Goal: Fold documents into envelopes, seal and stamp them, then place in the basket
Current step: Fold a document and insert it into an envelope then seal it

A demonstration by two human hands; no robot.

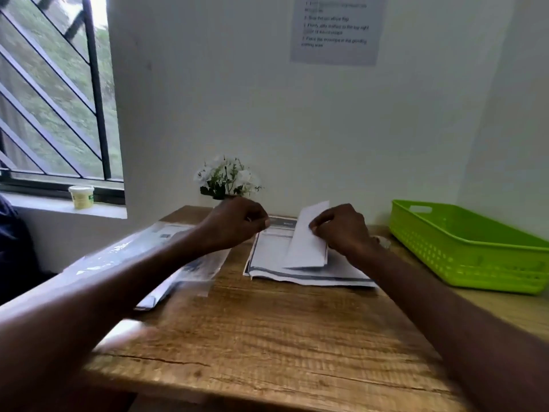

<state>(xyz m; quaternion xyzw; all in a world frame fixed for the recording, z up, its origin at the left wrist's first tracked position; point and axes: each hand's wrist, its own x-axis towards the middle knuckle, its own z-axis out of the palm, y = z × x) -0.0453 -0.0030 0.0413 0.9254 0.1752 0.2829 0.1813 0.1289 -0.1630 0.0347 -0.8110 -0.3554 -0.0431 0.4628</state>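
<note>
Wood-grain table against a pale wall — on it, toward the back, a folded document rests tilted on a stack of printed sheets. Right hand pinches its right edge with curled fingers. Left hand hovers just left, fingers curled, holding nothing visible. A clear-wrapped packet of papers lies under the left forearm. Green basket sits at the right; white flowers stand behind.
</note>
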